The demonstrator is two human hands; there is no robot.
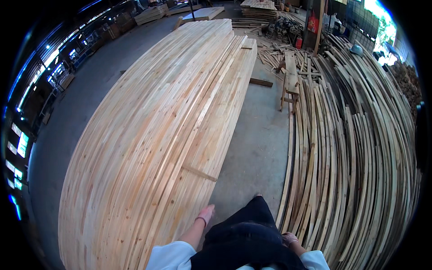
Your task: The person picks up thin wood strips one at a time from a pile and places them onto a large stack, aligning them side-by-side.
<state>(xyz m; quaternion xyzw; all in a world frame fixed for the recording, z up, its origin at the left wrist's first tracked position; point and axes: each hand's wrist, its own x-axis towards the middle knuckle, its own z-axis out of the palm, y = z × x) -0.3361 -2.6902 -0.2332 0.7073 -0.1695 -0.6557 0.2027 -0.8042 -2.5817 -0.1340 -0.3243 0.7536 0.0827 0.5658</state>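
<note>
A large stack of long pale wooden planks [157,135] fills the left and middle of the view. My left hand [206,213] hangs beside the stack's near right edge, fingers loose, holding nothing. My right hand [289,239] rests at my hip against my dark trousers, with only part of it showing, and nothing visible in it. A short wooden strip [199,173] lies crosswise on the stack just ahead of my left hand.
A wide heap of thin curved wooden slats [355,148] lies on the right. A concrete aisle [256,144] runs between the two piles. A wooden sawhorse [291,78] stands ahead, with scrap wood [270,49] and more board stacks [202,13] beyond.
</note>
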